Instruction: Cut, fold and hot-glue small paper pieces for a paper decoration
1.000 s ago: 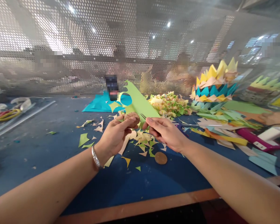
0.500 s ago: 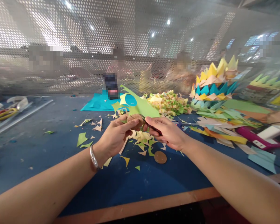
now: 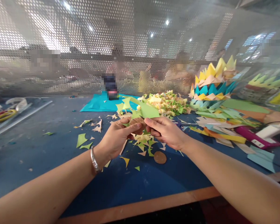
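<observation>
My left hand (image 3: 115, 137), with a silver bangle at the wrist, pinches a brown round disc (image 3: 137, 120) together with a sheet of light green paper (image 3: 149, 110). The green sheet sticks up behind the disc, its cut edge curved. Close against it, my right hand (image 3: 164, 132) is closed around small scissors; only a bit of dark blade (image 3: 142, 117) shows, and the handles are hidden by my fingers. Under my hands lie cut paper scraps (image 3: 142, 140). A second brown disc (image 3: 160, 157) rests flat on the table nearer to me.
Behind my hands are turquoise sheets (image 3: 93, 104) and a heap of small paper pieces (image 3: 169, 102). At right stand stacked pointed paper strips (image 3: 212, 82), with a magenta-and-white device (image 3: 259, 138) nearby. A perforated screen (image 3: 84, 62) closes off the back.
The green sheet has turned and dropped lower, its long curved strip no longer standing up at left. More of the brown disc now shows. Both hands stay nearly in place.
</observation>
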`<state>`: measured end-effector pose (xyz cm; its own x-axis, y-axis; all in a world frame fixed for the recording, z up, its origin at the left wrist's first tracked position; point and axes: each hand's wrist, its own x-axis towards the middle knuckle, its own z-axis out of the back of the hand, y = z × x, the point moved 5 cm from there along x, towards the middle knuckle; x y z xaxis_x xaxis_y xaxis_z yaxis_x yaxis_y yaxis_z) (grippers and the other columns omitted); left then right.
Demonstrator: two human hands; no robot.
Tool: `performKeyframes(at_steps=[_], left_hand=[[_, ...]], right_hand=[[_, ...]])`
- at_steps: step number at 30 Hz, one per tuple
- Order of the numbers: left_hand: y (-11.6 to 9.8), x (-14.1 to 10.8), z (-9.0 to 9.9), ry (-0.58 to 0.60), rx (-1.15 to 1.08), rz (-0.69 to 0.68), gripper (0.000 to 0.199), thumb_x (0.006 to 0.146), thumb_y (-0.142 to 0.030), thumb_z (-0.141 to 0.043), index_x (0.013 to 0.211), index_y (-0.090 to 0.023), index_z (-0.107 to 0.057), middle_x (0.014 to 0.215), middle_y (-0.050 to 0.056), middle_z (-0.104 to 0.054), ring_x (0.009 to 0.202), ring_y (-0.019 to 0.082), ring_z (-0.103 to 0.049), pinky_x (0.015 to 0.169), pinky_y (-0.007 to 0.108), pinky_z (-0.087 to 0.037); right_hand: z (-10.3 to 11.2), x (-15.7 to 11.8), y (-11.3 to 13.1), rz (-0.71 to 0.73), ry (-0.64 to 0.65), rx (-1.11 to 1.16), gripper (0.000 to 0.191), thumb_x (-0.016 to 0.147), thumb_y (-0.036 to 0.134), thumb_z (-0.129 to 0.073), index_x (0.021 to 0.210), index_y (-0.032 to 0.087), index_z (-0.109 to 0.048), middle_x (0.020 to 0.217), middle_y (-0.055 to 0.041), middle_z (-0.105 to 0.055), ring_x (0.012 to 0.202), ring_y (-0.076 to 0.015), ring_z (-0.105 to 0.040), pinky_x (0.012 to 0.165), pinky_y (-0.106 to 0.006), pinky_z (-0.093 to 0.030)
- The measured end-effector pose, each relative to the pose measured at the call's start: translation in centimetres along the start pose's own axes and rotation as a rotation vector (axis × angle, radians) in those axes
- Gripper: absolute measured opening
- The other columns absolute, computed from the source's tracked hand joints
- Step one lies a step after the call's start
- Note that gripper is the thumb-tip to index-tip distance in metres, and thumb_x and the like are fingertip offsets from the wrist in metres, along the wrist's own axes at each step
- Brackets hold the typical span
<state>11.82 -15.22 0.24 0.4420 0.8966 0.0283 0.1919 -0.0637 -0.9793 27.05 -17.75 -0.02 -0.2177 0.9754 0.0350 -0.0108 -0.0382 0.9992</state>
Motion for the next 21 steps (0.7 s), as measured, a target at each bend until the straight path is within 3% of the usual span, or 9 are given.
performKeyframes(at_steps=[15,21], left_hand=[[-0.14,0.19,-0.05,0.026,0.041,-0.087,0.009,0.074,-0.026,-0.078,0.079,-0.019,-0.080,0.082,0.004,-0.072,0.070,0.012,-0.055,0.058,0.024,-0.033],[-0.48,0.32,-0.03,0.018,0.076,-0.135,0.009,0.075,-0.026,-0.076,0.075,-0.017,-0.078,0.071,0.001,-0.068,0.062,0.010,-0.048,0.056,0.024,-0.033]], right_hand=[[0.34,-0.01,0.30,0.019,0.011,-0.063,0.046,0.089,0.057,-0.064,0.066,0.018,-0.056,0.050,0.0103,-0.026,0.042,-0.0055,-0.017,0.039,-0.023,-0.012],[0.61,0.04,0.75,0.087,0.013,-0.143,0.049,0.089,0.058,-0.064,0.063,0.018,-0.054,0.048,0.0100,-0.027,0.042,-0.0050,-0.020,0.039,-0.024,-0.013]])
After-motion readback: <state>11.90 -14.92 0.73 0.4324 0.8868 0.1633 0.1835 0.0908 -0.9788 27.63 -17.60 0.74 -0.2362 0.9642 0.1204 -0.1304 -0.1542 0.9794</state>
